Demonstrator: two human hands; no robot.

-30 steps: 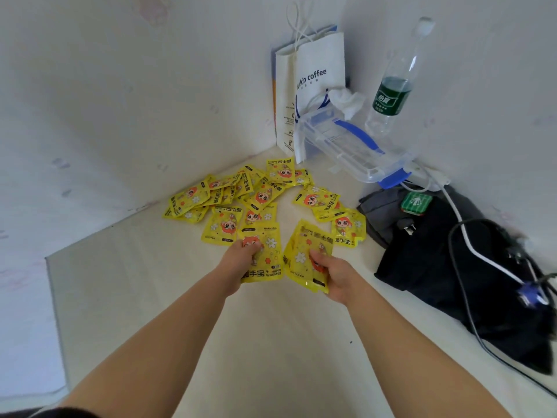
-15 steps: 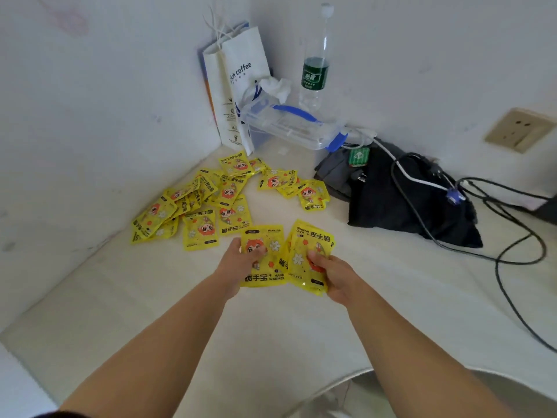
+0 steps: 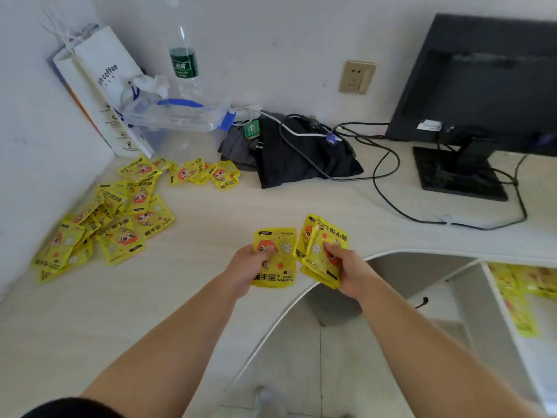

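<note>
My left hand (image 3: 248, 268) grips a yellow hand-warmer packet (image 3: 278, 260) by its left side, thumb on its face. My right hand (image 3: 349, 271) holds a small stack of the same yellow packets (image 3: 321, 245), thumb pressed on top. Both hands hover above the desk's curved front edge (image 3: 304, 292), close together. Several more yellow packets lie scattered in a pile (image 3: 114, 218) at the desk's left, near the wall, with a smaller cluster (image 3: 205, 173) further back.
A white paper coffee bag (image 3: 99, 95), a clear plastic box with blue handle (image 3: 177, 116) and a water bottle (image 3: 184, 61) stand in the corner. Dark clothing (image 3: 301, 155) with cables lies mid-desk. A black monitor (image 3: 482, 86) stands right. A white bin holding yellow packets (image 3: 521, 291) sits low right.
The view has swung right, revealing the monitor and the bin. Both hands, still holding their packets, have moved right, away from the scattered pile, to above the desk's front edge.
</note>
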